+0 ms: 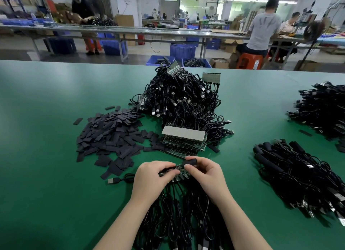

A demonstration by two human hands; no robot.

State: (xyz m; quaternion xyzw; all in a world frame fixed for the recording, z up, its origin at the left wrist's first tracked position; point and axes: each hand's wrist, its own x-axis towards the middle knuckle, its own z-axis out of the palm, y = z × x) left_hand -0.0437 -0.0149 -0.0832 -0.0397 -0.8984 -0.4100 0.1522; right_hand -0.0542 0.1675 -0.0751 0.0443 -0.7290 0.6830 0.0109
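I had the left hand [155, 172] curled round the circuit board [179, 173], low over the table [56, 175] near me. The right hand [205, 172] pinched a soft, light sleeve [189, 162]. The board seemed fragile, best held by its edges.

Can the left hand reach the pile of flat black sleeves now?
Probably yes: the pile of flat black sleeves lies just forward and left of the left hand, only bare green mat between. But its fingers grip the circuit board strip, which it must release first.
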